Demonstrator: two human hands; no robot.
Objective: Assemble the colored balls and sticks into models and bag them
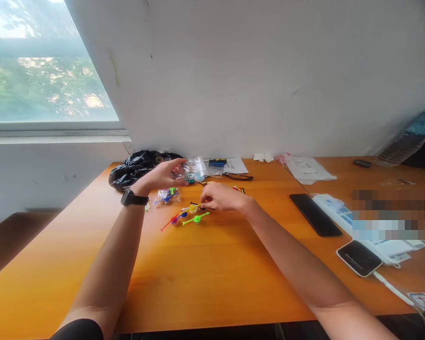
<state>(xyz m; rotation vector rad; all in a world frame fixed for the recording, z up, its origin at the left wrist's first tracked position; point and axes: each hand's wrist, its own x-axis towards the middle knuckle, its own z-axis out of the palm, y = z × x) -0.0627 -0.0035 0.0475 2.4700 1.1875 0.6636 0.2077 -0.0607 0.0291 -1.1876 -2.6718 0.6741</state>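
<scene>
The left hand [163, 175], with a black watch [133, 197] on its wrist, grasps a small clear plastic bag of coloured bits [193, 169] and holds it just above the far part of the orange wooden tabletop [212, 274]. The right hand [222, 197] is lowered to the tabletop with its fingertips drawn together at a thin yellow plastic spinner piece [193, 208]. The piece is too small to tell whether the hand grips it or only touches it.

Just near of that lie a green plastic spinner piece [197, 218], a blue plastic spinner piece [182, 215] and a red plastic spinner piece [170, 221], loose and close together. A second clear packet [167, 194] rests on the tabletop below the left hand.

The main risk seems to be the raised bag: if it tips or its mouth gapes, small bits could spill and scatter among the loose pieces. The light pieces would likely skid if the right wrist or forearm brushes them, since it crosses just beside them. A pinch on so thin a stem could slip or flick it away. The black phone [315, 215] to the right lies well apart, so it looks safe.
</scene>
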